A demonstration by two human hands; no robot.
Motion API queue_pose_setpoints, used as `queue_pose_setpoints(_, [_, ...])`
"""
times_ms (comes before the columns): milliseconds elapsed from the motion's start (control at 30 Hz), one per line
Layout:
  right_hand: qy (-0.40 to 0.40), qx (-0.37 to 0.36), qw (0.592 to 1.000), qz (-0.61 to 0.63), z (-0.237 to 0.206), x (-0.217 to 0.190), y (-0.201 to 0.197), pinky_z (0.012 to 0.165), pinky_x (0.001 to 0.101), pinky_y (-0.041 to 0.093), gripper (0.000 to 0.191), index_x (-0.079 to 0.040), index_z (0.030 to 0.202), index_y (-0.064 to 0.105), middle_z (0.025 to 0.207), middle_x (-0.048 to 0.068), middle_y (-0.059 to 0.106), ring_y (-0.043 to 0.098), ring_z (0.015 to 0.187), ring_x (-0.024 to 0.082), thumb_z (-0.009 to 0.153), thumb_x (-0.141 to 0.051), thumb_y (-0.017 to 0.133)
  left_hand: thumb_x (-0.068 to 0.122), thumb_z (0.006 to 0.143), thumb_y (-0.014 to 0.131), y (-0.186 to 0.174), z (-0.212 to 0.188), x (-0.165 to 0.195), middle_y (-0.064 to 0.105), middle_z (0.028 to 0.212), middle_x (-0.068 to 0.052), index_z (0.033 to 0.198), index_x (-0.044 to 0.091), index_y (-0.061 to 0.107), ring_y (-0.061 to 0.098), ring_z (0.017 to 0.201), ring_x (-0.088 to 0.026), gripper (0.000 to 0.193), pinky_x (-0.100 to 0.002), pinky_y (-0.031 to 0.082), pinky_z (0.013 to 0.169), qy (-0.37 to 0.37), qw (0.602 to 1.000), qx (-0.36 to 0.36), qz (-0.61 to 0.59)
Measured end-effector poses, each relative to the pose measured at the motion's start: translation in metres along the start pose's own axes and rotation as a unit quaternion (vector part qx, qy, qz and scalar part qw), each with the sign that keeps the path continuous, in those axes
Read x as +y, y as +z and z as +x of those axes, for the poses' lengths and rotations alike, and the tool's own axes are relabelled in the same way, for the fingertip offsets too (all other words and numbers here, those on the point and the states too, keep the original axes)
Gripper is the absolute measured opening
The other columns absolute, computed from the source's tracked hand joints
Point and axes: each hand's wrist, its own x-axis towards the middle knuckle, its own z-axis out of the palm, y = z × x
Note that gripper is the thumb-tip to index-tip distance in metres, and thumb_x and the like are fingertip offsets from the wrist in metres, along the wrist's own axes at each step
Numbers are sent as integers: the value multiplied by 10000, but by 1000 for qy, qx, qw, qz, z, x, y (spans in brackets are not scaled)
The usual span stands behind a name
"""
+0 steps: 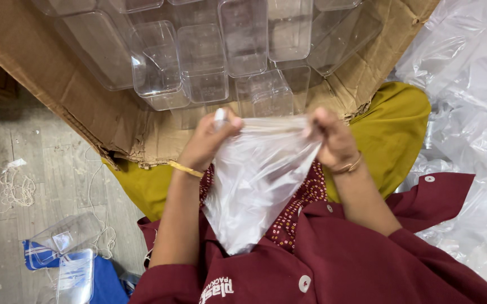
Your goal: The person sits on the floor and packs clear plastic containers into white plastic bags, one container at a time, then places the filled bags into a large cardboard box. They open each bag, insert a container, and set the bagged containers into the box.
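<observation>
Left hand (208, 141) and right hand (333, 141) are each pinching the clear plastic bag (254, 180) mouth in a clenched grip, beside a cardboard box (57, 79) of clear containers (204, 67).

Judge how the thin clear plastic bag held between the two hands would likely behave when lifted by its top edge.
The plastic bag probably hangs floppy: it sags and creases below the left hand and right hand. It looks very light, being thin and see-through. Its glossy film may be slippery.

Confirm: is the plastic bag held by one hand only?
No. Both the left hand and the right hand pinch the top edge of the clear plastic bag, stretched between them.
</observation>
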Motion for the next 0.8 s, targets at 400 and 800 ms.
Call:
queue_pose_setpoints(400, [-185, 119, 617, -756, 55, -12, 17, 900, 310, 509, 594, -226, 1420, 699, 1092, 92, 691, 636, 982, 177, 926, 82, 579, 130, 988, 564, 56, 53, -19, 644, 662, -196, 1411, 104, 457, 665, 671, -430, 437, -546, 460, 610, 73, 877, 200, 432])
queue_pose_setpoints(800, [14, 265, 905, -332, 39, -6, -43, 556, 210, 488, 93, -20, 995, 689, 823, -12, 690, 615, 642, 51, 984, -48, 601, 140, 984, 598, 47, 74, -70, 660, 799, -42, 991, 37, 725, 567, 719, -109, 164, -297, 470, 642, 25, 983, 125, 128])
